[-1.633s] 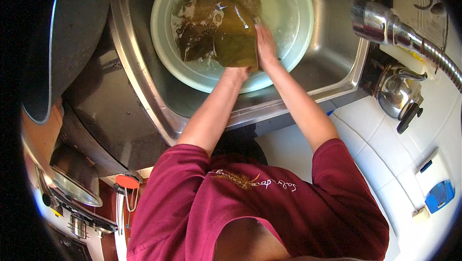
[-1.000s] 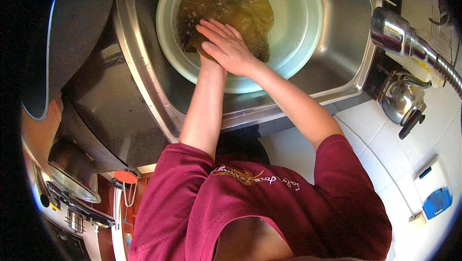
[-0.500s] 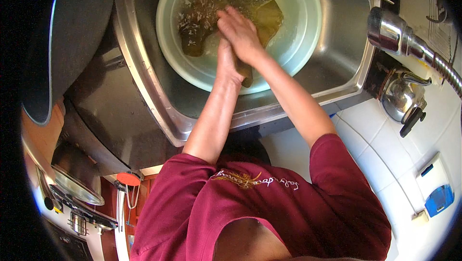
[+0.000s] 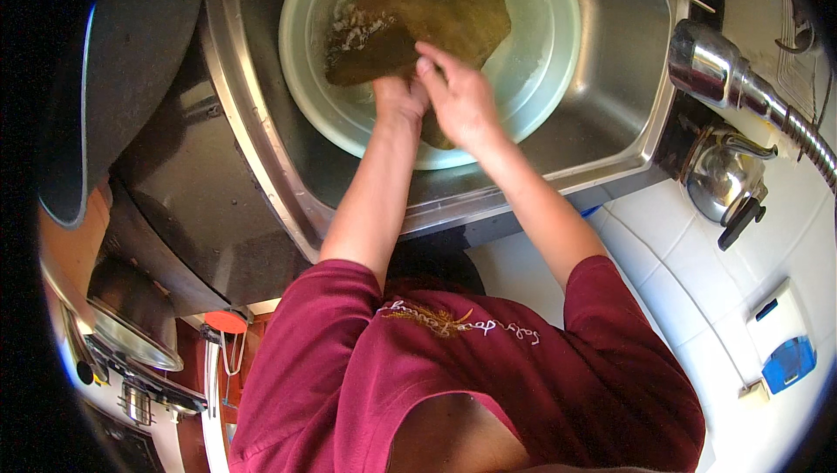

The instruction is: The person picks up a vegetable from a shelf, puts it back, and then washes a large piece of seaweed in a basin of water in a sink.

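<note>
A wet olive-brown cloth [image 4: 471, 20] lies spread in cloudy water inside a pale green basin [image 4: 566, 46]. Part of it is bunched between my hands, and a tail shows below them, close to the basin's near rim. My left hand [image 4: 401, 96] is under a fold of the cloth, palm side up, holding it; the fold covers its fingers. From the right, my right hand [image 4: 460, 96] closes on the bunched cloth beside the left wrist, its thumb and forefinger reaching forward. White suds float on the water at the left.
The basin sits in a steel sink [image 4: 615, 63]. A chrome hose tap [image 4: 715, 63] reaches in from the right, near a steel kettle [image 4: 724, 176]. A dark counter [image 4: 200, 185] lies to the left. A pan with a lid [image 4: 131, 333] stands at lower left.
My hands, earlier pressed together over the cloth, have come apart. The right has moved down and right; cloth now covers the left hand's fingers. There are fewer suds.
</note>
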`<state>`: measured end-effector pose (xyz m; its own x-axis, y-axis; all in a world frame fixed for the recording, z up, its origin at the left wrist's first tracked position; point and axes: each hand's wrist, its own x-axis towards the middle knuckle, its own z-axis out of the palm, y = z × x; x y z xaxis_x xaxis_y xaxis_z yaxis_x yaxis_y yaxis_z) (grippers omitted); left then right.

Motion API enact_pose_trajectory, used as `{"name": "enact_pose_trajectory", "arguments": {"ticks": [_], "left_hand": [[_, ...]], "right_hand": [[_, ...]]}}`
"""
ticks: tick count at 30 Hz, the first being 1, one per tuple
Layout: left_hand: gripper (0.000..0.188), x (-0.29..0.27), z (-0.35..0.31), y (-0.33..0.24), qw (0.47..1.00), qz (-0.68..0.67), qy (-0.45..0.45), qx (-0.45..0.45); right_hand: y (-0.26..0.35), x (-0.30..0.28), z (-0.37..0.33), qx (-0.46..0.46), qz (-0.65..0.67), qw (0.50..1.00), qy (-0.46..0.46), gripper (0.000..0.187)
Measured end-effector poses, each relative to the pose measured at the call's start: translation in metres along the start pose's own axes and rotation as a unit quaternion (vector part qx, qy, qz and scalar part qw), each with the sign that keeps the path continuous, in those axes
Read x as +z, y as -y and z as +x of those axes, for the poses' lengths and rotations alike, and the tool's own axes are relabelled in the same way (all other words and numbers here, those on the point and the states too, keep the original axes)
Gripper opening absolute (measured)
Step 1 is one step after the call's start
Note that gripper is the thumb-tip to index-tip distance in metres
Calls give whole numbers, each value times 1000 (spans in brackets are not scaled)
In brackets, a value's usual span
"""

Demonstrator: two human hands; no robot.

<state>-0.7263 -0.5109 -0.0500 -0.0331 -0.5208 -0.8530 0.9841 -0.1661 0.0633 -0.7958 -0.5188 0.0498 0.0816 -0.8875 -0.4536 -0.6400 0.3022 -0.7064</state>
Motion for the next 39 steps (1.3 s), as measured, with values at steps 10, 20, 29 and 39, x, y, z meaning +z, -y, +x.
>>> {"name": "enact_pose_trajectory", "arguments": {"ticks": [10, 20, 29, 39], "left_hand": [[30, 34, -19, 5, 984, -15, 178, 17], [32, 33, -22, 12, 969, -122, 213, 7], [42, 10, -19, -11, 975, 99, 189, 57], [42, 15, -19, -3, 975, 114, 187, 25]], "right_hand": [[-28, -3, 49, -294, -219, 930, -24, 49], [-38, 17, 54, -224, -237, 944, -49, 52], [-35, 27, 20, -178, -146, 972, -52, 52], [-42, 31, 13, -69, -42, 995, -63, 55]]}}
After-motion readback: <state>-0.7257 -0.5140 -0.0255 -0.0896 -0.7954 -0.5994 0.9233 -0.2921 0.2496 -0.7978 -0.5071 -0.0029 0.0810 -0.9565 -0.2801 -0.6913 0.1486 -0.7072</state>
